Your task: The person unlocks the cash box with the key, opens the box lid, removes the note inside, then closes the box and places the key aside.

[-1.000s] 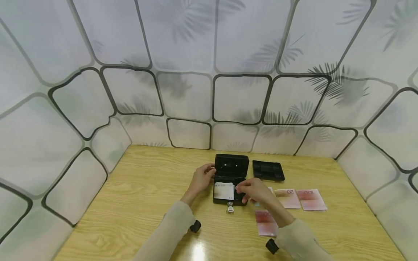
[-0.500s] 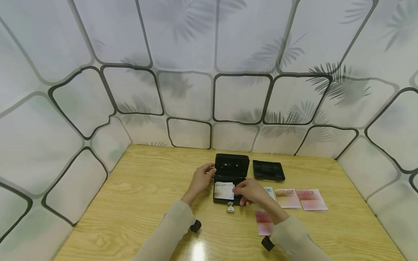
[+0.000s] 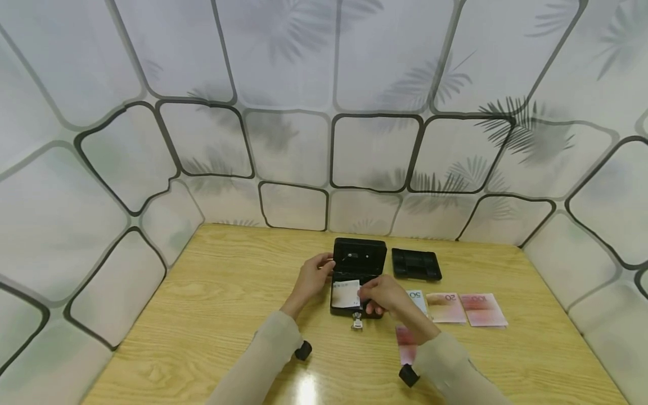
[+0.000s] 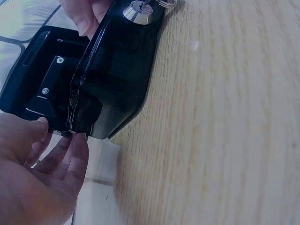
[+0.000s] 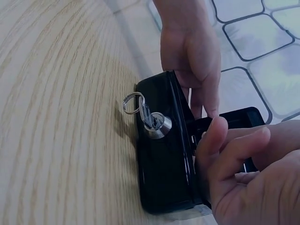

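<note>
A black cash box point(image 3: 338, 308) stands open on the wooden table point(image 3: 228, 304), with its lid point(image 3: 359, 256) upright. My left hand point(image 3: 324, 269) grips the box's left side near the hinge; in the left wrist view its thumb and fingers point(image 4: 75, 145) sit at that corner of the box point(image 4: 117, 70). My right hand point(image 3: 365, 297) reaches over the box and pinches the right edge of a pale banknote point(image 3: 346, 293) lying in it. In the right wrist view my right hand's curled fingers point(image 5: 234, 154) hang over the box's rim point(image 5: 164, 164). A key on a ring point(image 5: 145, 115) sticks out of the front lock.
A black insert tray point(image 3: 416, 264) lies right of the box. Three notes lie in a row: a 50 point(image 3: 418, 298), a 20 point(image 3: 445, 306) and a 100 point(image 3: 483, 309). A red note point(image 3: 406, 344) lies partly under my right forearm. Patterned walls enclose the table.
My right hand has moved left from the table notes onto the pale note in the box, uncovering the 50. The note's upper edge sits slightly higher. My left hand has stayed put.
</note>
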`<action>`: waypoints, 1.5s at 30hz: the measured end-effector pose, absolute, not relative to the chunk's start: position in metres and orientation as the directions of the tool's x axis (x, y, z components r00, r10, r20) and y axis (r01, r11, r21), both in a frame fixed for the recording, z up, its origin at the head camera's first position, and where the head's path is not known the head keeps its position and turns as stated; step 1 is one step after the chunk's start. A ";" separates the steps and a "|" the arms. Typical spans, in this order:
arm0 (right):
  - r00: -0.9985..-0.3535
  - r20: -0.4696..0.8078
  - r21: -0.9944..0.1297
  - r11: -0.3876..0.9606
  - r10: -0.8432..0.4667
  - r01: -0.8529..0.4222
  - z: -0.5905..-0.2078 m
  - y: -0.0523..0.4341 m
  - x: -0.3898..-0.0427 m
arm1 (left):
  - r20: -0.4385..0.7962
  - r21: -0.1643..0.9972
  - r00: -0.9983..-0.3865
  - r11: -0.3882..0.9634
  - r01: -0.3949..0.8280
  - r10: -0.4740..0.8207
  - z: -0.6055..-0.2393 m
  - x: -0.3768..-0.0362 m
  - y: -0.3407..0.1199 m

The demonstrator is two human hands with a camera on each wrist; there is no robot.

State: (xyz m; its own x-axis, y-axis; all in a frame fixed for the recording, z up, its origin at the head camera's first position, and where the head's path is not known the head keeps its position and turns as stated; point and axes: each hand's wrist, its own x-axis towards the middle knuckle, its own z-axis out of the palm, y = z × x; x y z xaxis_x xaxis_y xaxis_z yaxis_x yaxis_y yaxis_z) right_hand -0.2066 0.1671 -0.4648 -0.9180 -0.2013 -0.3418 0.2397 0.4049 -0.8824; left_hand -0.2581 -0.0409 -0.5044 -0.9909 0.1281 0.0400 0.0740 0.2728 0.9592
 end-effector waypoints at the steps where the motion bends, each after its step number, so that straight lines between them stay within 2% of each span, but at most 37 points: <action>1: -0.918 -0.343 -0.884 0.398 -0.199 0.245 -0.465 0.167 -0.207 | 0.040 0.960 -0.991 0.270 0.074 0.129 -0.504 -0.258 -0.041; 19: -0.918 -0.362 -0.889 0.357 -0.161 0.288 -0.471 0.157 -0.214 | 0.057 0.965 -0.990 0.248 0.088 0.131 -0.504 -0.257 -0.041; 45: -0.943 -0.317 -0.859 0.452 -0.101 0.241 -0.465 0.154 -0.206 | 0.047 0.958 -0.991 0.275 0.080 0.127 -0.502 -0.255 -0.042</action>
State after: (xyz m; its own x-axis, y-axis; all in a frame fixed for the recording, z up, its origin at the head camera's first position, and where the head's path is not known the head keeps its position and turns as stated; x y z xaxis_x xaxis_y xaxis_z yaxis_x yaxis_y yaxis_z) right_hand -0.2062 0.1544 -0.4650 -0.9429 -0.1009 -0.3174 0.2408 0.4520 -0.8589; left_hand -0.2555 -0.0417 -0.5021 -0.9908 0.1274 0.0465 0.0804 0.2753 0.9580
